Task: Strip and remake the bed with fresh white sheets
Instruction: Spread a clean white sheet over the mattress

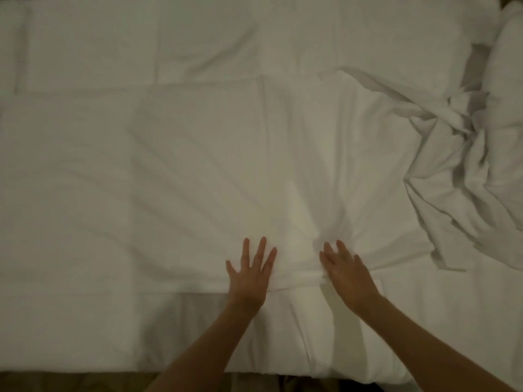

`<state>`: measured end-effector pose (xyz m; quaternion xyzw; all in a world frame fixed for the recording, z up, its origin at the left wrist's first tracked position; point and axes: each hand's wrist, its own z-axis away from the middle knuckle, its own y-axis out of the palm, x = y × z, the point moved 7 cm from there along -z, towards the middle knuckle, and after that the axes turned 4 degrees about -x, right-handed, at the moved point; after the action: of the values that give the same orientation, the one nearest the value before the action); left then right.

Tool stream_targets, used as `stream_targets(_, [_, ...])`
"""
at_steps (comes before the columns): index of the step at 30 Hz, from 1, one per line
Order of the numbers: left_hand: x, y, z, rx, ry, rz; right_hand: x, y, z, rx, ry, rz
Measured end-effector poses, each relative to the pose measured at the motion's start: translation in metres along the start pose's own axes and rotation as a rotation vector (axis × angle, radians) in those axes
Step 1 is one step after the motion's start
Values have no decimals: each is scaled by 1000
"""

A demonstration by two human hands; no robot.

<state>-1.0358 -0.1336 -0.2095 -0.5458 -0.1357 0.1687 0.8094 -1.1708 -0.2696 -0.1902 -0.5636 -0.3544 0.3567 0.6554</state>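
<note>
1. Head view: the flat white cotton sheet [198,165] covers the bed across most of the frame
2. The left hand [250,271], lower centre, lies palm down on the sheet, fingers straight and spread, grasping nothing
3. The right hand [346,274], just right of it, presses on the sheet with fingers extended; creases fan upward from it
4. A crumpled white fabric heap [464,171] lies at right

Dim light; dark floor [70,381] below.
</note>
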Motion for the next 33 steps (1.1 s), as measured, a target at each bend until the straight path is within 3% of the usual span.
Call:
stream_targets(4, [2, -5, 15, -30, -26, 7, 2, 26, 33, 197, 104, 96])
stream_targets(9, [64, 5, 36, 4, -199, 11, 2, 32, 34, 441, 242, -145])
stream_targets(12, [118, 13, 50, 23, -276, -25, 17, 37, 29, 493, 293, -168])
stream_targets(13, [134, 13, 53, 8, -286, -40, 26, 36, 24, 487, 284, -135])
stream_targets(17, [194, 19, 61, -70, -261, -130, 91, 24, -12, 208, 76, -19])
stream_targets(24, [306, 37, 94, -102, -268, -52, 278, 20, -90, 81, -135, -38])
stream_targets(28, [393, 58, 120, -86, -289, -19, 393, 22, -133, 32, -143, -100])
stream_targets(33, [453, 51, 127, -159, -190, -4, 444, 27, -148, 13, -118, -70])
